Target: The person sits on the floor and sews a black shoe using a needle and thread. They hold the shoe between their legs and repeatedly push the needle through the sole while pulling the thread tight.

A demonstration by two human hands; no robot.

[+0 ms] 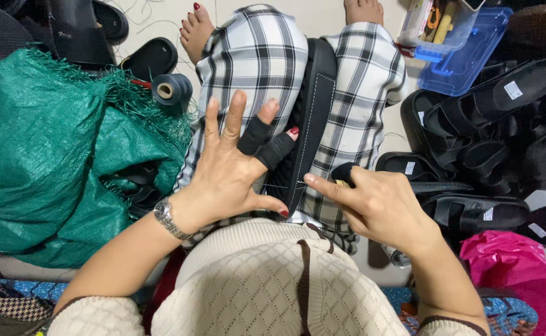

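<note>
A black sandal sole (313,93) with white stitching stands on edge between my knees, which are in black-and-white checked trousers. My left hand (232,168) is spread flat against the sole's left side, fingers apart, with black fabric guards on two fingers. My right hand (372,202) sits at the sole's near right edge, thumb and finger pinched together on a thin thread or needle too small to make out, with a black guard on one finger. A thin thread runs across the sole's near end between the two hands.
A green woven sack (55,155) holding dark sandals lies at my left, with a spool of dark thread (170,90) beside it. Several finished black sandals (490,124) are piled at my right. A blue plastic box (466,50) sits at top right, a pink bag (522,274) at bottom right.
</note>
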